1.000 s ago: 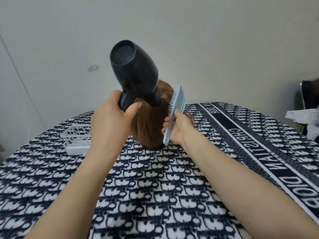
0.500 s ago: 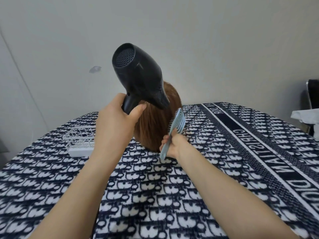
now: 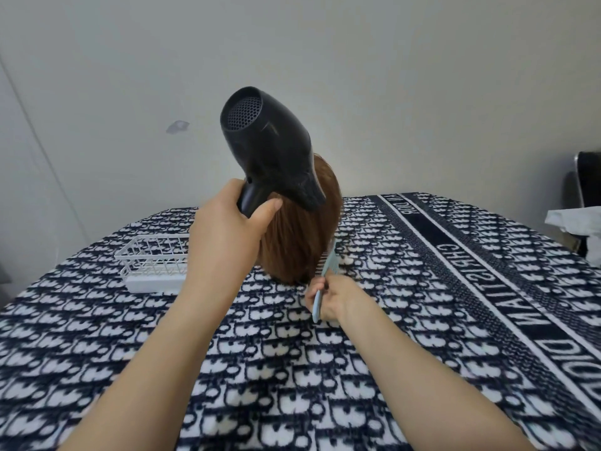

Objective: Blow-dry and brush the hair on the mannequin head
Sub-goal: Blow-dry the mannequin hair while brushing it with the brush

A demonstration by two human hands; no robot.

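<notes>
Left hand (image 3: 224, 236), just left of centre, is wrapped round the handle of the black dryer (image 3: 270, 151) with the thumb lying across the front. The dryer is tilted: its mesh back faces up-left and its nozzle points down-right, right against the hair (image 3: 299, 242).

Right hand (image 3: 331, 297), lower and a bit right of centre, has its fingers curled round the handle of the light blue brush (image 3: 327, 263). The brush teeth sit in the bottom right ends of the hair.

The mannequin head stands mid-frame on the cloth (image 3: 292, 369). You only see brown hair from behind, partly hidden by the dryer and left hand.

A white wire basket (image 3: 153, 262) sits left of the hair, just behind the left hand. The cloth is navy and white with a logo print and a lettered stripe running off to the right. Plain wall (image 3: 390, 76) up top, and something dark (image 3: 588, 177) and something white (image 3: 575, 222) at the right edge. Can't tell what they are.
</notes>
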